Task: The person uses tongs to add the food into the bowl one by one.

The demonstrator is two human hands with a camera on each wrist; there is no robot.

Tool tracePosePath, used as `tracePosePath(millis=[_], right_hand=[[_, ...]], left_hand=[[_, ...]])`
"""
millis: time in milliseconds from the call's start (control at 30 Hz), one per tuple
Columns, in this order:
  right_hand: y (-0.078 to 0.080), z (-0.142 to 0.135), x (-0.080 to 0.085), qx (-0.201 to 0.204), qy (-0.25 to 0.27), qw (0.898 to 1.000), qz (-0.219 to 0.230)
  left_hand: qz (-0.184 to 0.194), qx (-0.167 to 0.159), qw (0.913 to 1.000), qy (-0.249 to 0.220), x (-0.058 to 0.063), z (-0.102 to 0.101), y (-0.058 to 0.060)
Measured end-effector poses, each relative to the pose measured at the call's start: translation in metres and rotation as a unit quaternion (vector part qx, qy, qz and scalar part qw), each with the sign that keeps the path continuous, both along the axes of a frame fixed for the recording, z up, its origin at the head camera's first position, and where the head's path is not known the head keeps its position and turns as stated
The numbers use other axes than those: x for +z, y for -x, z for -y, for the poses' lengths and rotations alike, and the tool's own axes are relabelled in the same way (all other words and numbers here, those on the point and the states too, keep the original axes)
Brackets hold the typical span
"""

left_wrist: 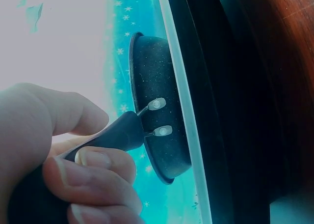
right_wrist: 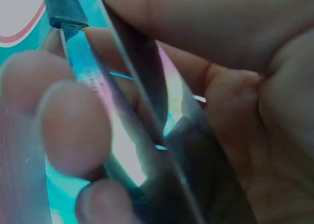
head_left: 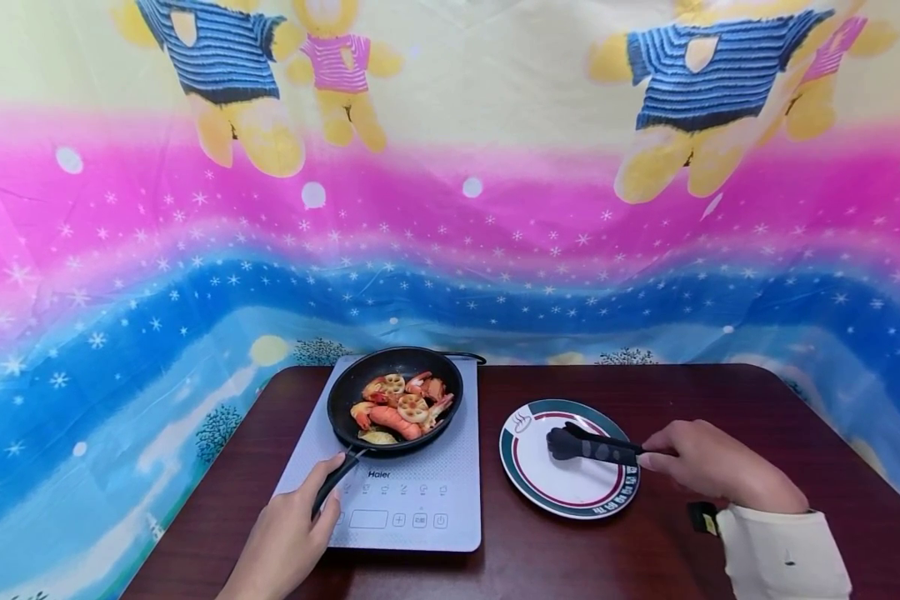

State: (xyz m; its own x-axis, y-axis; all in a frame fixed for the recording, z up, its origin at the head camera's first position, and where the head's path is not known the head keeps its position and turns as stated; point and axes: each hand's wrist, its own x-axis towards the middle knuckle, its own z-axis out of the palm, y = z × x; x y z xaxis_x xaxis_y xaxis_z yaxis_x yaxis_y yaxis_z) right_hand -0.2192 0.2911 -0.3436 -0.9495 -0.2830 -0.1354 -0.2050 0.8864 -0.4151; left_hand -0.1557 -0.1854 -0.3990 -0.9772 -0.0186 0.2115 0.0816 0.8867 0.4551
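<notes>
My left hand [head_left: 288, 533] grips the black handle [left_wrist: 117, 133] of a frying pan [head_left: 352, 392], fingers curled round it in the left wrist view. The pan rests on a white induction cooker [head_left: 378, 533]. Inside lie orange-red shrimp-like pieces [head_left: 393, 421] and lotus root slices [head_left: 412, 407]. On the right, my right hand [head_left: 723, 467] holds tongs [head_left: 607, 450] with dark tips above a white plate [head_left: 525, 458] rimmed in green and red. The right wrist view shows the tongs' shiny metal arms [right_wrist: 127, 145] between thumb and fingers. No food shows between the tips.
Both the cooker and the plate stand on a dark reddish-brown table [head_left: 570, 558]. A black cord [head_left: 480, 359] runs behind the cooker. A patterned cloth [head_left: 457, 225] with bears and snowflakes hangs behind the table. Some small dark object [head_left: 703, 518] is beside the right sleeve.
</notes>
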Motion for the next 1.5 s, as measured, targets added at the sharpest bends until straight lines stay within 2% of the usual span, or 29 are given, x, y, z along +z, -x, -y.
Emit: tracePosePath(millis=[133,300,467,767,933,1133,1300,1500], right_hand=[[0.004,0.007,0.003,0.018,-0.021,0.999,-0.039],[0.004,0.026,0.009,0.015,-0.033,0.994,-0.102],[0.002,0.051,0.012,0.013,-0.009,0.988,-0.157],[0.005,0.108,0.010,0.018,0.044,0.977,-0.208],[0.009,0.150,0.008,0.007,0.066,0.980,-0.190],[0.033,0.192,0.007,0.003,0.010,0.983,-0.183],[0.052,0.211,0.004,0.004,-0.031,0.985,-0.167],[0.059,0.221,0.000,0.010,-0.044,0.986,-0.163]], left_hand=[[-0.002,0.000,1.0000,0.002,0.000,0.001,0.000],[-0.003,0.002,1.0000,0.005,0.001,0.002,0.000],[0.014,0.005,0.9999,0.003,0.002,0.003,-0.001],[0.019,0.008,0.9998,0.000,0.002,0.001,0.000],[0.018,0.005,0.9998,0.000,0.001,-0.002,0.002],[0.012,0.008,0.9999,0.004,0.001,-0.003,0.003],[0.008,0.007,0.9999,0.007,0.000,-0.002,0.003],[0.003,0.010,0.9999,0.009,-0.001,-0.001,0.002]])
